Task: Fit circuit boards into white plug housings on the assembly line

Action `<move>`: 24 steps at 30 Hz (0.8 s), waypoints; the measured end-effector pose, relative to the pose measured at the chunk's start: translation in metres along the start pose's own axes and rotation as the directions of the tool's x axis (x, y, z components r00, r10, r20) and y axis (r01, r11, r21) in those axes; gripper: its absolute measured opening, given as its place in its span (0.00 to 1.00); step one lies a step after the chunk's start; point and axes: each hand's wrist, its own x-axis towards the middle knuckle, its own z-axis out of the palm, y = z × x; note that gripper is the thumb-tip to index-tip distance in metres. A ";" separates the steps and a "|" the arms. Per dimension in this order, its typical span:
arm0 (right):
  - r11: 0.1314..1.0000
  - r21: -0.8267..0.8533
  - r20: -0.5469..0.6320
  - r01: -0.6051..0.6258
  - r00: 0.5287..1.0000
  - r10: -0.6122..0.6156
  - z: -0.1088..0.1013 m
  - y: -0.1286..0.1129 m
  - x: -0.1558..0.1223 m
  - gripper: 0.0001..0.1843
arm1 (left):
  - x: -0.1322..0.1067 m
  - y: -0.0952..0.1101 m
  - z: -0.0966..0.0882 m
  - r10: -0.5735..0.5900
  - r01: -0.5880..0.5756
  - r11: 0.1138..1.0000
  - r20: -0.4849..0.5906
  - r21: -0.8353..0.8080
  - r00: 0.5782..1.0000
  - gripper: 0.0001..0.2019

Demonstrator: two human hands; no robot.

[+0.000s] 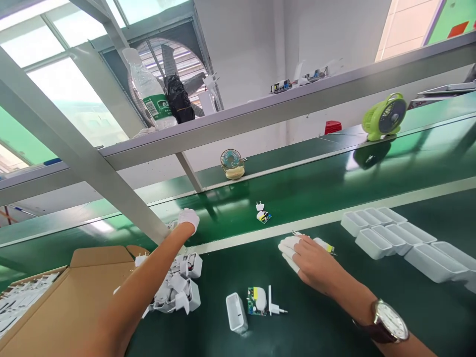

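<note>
My left hand (188, 219), in a white covering, reaches to the edge of the green belt beside the slanted post. Small parts (171, 224) lie by its fingertips; its grip is hidden. My right hand (307, 255), with white-covered fingers held together, is closed palm down around a charger circuit board (324, 245). Plug prongs show just behind its knuckles. Between my arms lie an open white charger case (236, 312), another circuit board (257, 300) and a white plug piece (274, 303). Below my left hand is a heap of white cases and wired parts (176, 287).
Rows of white cases (390, 230) stand at the right. A board with a plug (264, 216) lies on the belt (305, 186). A cardboard box (92, 277) sits at the left. Two small fans, green (385, 116) and cream (232, 166), stand beyond. A shelf bar (238, 116) crosses overhead.
</note>
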 end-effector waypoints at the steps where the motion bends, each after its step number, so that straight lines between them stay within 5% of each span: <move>1: 1.000 0.006 -0.004 0.000 1.000 0.000 -0.001 -0.003 0.001 0.12 | 0.004 0.005 0.006 0.001 -0.002 1.000 0.028 0.014 1.000 0.19; 6: 0.995 0.038 0.023 0.097 0.995 -0.098 -0.001 -0.029 0.009 0.10 | 0.034 0.054 0.053 0.037 -0.048 0.997 0.169 0.061 0.985 0.22; 11: 0.976 0.056 0.106 0.209 0.971 -0.214 0.006 -0.052 0.012 0.08 | 0.058 0.113 0.091 0.093 -0.091 0.996 0.115 -0.023 0.989 0.26; 19: 0.966 0.077 0.185 0.246 0.949 -0.256 -0.003 -0.055 0.016 0.10 | 0.046 0.136 0.077 0.051 -0.060 0.973 -0.046 -0.223 0.998 0.19; 24: 0.966 0.079 0.139 0.247 0.957 -0.256 -0.013 -0.057 0.016 0.11 | 0.017 0.171 0.066 0.175 -0.209 0.913 -0.127 -0.349 0.976 0.20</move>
